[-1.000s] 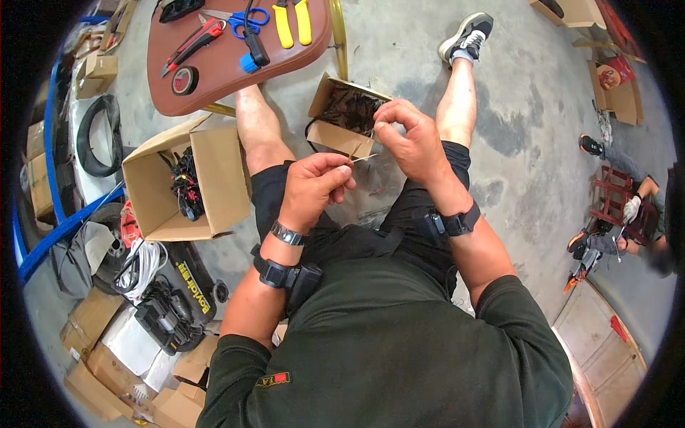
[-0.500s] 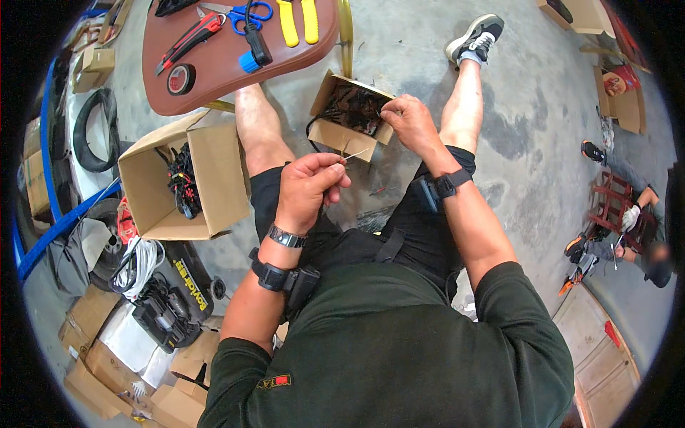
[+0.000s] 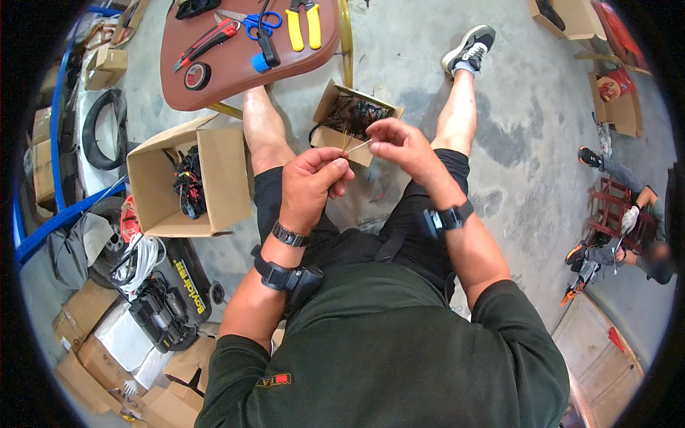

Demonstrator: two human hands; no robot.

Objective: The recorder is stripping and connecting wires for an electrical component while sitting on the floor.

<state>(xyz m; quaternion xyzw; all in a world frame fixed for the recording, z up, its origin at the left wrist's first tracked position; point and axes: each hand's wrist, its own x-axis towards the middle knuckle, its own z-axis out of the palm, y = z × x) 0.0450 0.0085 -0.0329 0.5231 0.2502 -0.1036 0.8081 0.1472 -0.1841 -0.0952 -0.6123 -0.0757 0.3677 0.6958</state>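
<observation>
My left hand (image 3: 314,182) is closed in a pinch on thin wires, with a small reddish bit showing at the fingertips. A thin pale wire (image 3: 360,145) runs from there up to my right hand (image 3: 402,148), whose thumb and forefinger are pressed on its other end. Yellowish wire strands (image 3: 346,134) stand up from the left fingertips. Just beyond both hands, between my legs, sits a small open cardboard box (image 3: 360,155) holding dark wiring (image 3: 357,113). To my left a larger open box (image 3: 227,178) contains a bundle of black cables (image 3: 188,182) with red parts.
A brown stool seat (image 3: 214,78) at the front left bears a utility knife (image 3: 207,44), blue scissors (image 3: 260,25), yellow-handled pliers (image 3: 305,28) and black tape (image 3: 198,76). White cable (image 3: 139,264) and a black case (image 3: 187,282) lie left. Another person (image 3: 631,214) works far right.
My right hand has come left and down from the small box to the pale wire at my left fingertips and now pinches it. My left hand has hardly moved. The view has shifted slightly.
</observation>
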